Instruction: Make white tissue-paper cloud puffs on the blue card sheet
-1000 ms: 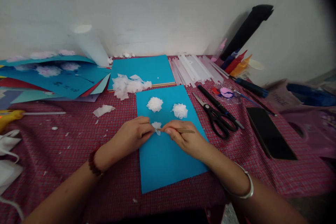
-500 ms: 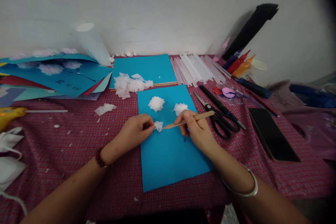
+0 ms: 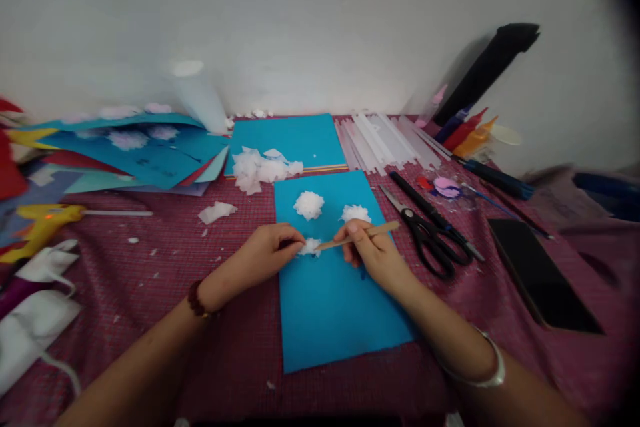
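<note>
A sheet of blue paper (image 3: 340,320) lies in front of me with two white ruffled paper puffs on it, one at upper left (image 3: 309,205) and one at upper right (image 3: 355,213). My left hand (image 3: 275,248) pinches the edge of a small crumpled white tissue piece (image 3: 311,247) low over the sheet. Between the thumb and fingers of my right hand (image 3: 373,250) is a flat wooden stick (image 3: 384,228); its pointed end touches the tissue piece. Part of the upper-right puff is hidden behind my right hand.
Black scissors (image 3: 433,247) and a dark pen-like cutter lie to the right, then a phone (image 3: 543,273). A heap of white tissue pieces (image 3: 257,170) rests on a blue paper stack (image 3: 285,133) behind. At left are a yellow glue gun (image 3: 45,227) and folded coloured cards (image 3: 165,163).
The stick's tip has come from just beside the tissue piece onto it, and the tissue now sits flatter against the blue sheet. The camera view has shifted a little.
</note>
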Available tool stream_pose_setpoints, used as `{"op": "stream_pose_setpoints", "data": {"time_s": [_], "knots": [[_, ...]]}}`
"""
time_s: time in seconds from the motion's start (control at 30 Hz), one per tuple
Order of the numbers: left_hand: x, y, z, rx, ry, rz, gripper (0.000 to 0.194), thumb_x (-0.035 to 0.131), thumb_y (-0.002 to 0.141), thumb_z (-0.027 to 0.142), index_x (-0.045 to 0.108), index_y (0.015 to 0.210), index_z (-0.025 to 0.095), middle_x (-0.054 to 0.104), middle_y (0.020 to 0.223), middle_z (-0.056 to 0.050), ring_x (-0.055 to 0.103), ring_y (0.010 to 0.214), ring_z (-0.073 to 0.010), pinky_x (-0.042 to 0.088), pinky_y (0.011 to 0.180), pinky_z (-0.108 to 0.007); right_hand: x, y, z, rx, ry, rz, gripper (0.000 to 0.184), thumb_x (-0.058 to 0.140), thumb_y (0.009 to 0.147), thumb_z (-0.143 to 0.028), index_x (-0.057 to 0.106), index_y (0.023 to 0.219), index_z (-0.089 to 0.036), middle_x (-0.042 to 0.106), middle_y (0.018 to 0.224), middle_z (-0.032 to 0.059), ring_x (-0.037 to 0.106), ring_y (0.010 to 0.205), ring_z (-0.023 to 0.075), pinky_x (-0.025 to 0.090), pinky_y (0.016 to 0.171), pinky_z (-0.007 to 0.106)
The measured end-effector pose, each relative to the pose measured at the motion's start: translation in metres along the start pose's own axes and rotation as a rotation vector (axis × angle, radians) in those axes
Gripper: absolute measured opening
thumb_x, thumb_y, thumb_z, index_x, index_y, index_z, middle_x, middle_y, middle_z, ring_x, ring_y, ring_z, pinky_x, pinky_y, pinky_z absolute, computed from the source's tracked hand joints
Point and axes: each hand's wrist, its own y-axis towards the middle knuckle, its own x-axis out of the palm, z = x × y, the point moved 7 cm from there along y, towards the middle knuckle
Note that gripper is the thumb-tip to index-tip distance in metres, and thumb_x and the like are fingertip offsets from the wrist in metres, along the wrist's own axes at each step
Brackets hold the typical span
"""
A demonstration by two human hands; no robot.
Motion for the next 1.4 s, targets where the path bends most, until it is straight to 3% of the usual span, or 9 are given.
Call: {"op": "stream_pose_setpoints", "data": {"time_s": [0.07, 0.13, 0.23, 0.33, 0.47, 0.63, 0.83, 1.03, 1.4], "knots": [[-0.022, -0.005, -0.006, -0.032, -0.025, 0.009, 0.021, 0.049, 0.086, 0.026, 0.068, 0.092, 0.018, 0.069, 0.086, -0.003, 0.061, 0.076, -0.0153, 0.046, 0.067, -0.026, -0.002, 0.0, 0.004, 0.033, 0.008, 0.014, 0.041, 0.039, 0.094, -0.05, 0.059, 0.079, -0.017, 0.052, 0.053, -0.0038, 0.047, 0.043, 0.0102, 0.037, 0.042, 0.023], [-0.057, -0.011, -0.019, -0.086, 0.01, 0.087, 0.02, 0.052, 0.084, 0.028, 0.067, 0.089, 0.017, 0.069, 0.085, -0.002, 0.061, 0.074, -0.0152, 0.046, 0.067, -0.026, -0.003, 0.001, 0.008, 0.054, 0.013, 0.02, 0.041, 0.039, 0.094, -0.05, 0.059, 0.079, -0.018, 0.052, 0.054, -0.0034, 0.048, 0.044, 0.0105, 0.038, 0.042, 0.023], [-0.114, -0.026, -0.052, -0.236, 0.081, 0.261, 0.02, 0.055, 0.078, 0.032, 0.065, 0.077, 0.015, 0.064, 0.069, -0.001, 0.055, 0.061, -0.0131, 0.041, 0.056, -0.023, -0.003, 0.002, 0.013, 0.052, 0.029, 0.009, 0.04, 0.039, 0.094, -0.05, 0.06, 0.081, -0.018, 0.053, 0.055, -0.0033, 0.048, 0.045, 0.0105, 0.038, 0.044, 0.023], [-0.145, -0.037, -0.085, -0.359, 0.119, 0.379, 0.018, 0.057, 0.072, 0.032, 0.063, 0.07, 0.015, 0.06, 0.061, 0.001, 0.051, 0.055, -0.0116, 0.038, 0.052, -0.023, -0.002, 0.003, 0.016, 0.056, 0.044, -0.004, 0.041, 0.038, 0.094, -0.051, 0.06, 0.082, -0.019, 0.053, 0.056, -0.0033, 0.048, 0.046, 0.0108, 0.039, 0.045, 0.023], [-0.139, -0.041, -0.109, -0.391, 0.137, 0.37, 0.013, 0.054, 0.065, 0.025, 0.063, 0.066, 0.016, 0.062, 0.06, 0.0, 0.053, 0.054, -0.0132, 0.04, 0.052, -0.024, -0.002, 0.003, 0.015, 0.059, 0.026, -0.01, 0.042, 0.038, 0.094, -0.052, 0.06, 0.081, -0.019, 0.054, 0.056, -0.0026, 0.048, 0.046, 0.0113, 0.039, 0.045, 0.024], [-0.138, -0.055, -0.11, -0.395, 0.213, 0.482, 0.026, 0.044, 0.061, 0.015, 0.063, 0.079, 0.018, 0.067, 0.075, -0.001, 0.058, 0.07, -0.0165, 0.043, 0.065, -0.026, -0.003, 0.003, 0.019, 0.087, 0.019, -0.022, 0.04, 0.038, 0.093, -0.052, 0.059, 0.083, -0.02, 0.055, 0.058, -0.0021, 0.049, 0.048, 0.0119, 0.04, 0.045, 0.024], [-0.129, -0.061, -0.117, -0.444, 0.248, 0.508, 0.016, 0.053, 0.071, 0.031, 0.061, 0.071, 0.018, 0.061, 0.061, 0.001, 0.052, 0.056, -0.015, 0.035, 0.054, -0.025, -0.002, 0.002, 0.019, 0.096, 0.015, -0.025, 0.041, 0.038, 0.093, -0.053, 0.06, 0.083, -0.02, 0.054, 0.058, -0.0019, 0.05, 0.047, 0.0123, 0.04, 0.044, 0.025], [-0.119, -0.058, -0.135, -0.513, 0.159, 0.547, 0.025, 0.062, 0.066, 0.04, 0.055, 0.059, 0.018, 0.053, 0.053, 0.002, 0.046, 0.05, -0.0124, 0.029, 0.049, -0.024, -0.003, 0.001, 0.017, 0.106, -0.004, -0.019, 0.04, 0.037, 0.094, -0.052, 0.06, 0.083, -0.021, 0.054, 0.057, -0.0021, 0.05, 0.047, 0.0123, 0.04, 0.045, 0.025], [-0.128, -0.073, -0.132, -0.556, -0.055, 0.582, 0.031, 0.059, 0.066, 0.048, 0.055, 0.063, 0.017, 0.049, 0.053, 0.005, 0.041, 0.045, -0.0093, 0.029, 0.046, -0.022, -0.001, 0.003, 0.02, 0.105, 0.042, -0.024, 0.04, 0.04, 0.093, -0.052, 0.061, 0.081, -0.021, 0.055, 0.057, -0.0015, 0.05, 0.047, 0.0123, 0.04, 0.044, 0.025]]}}
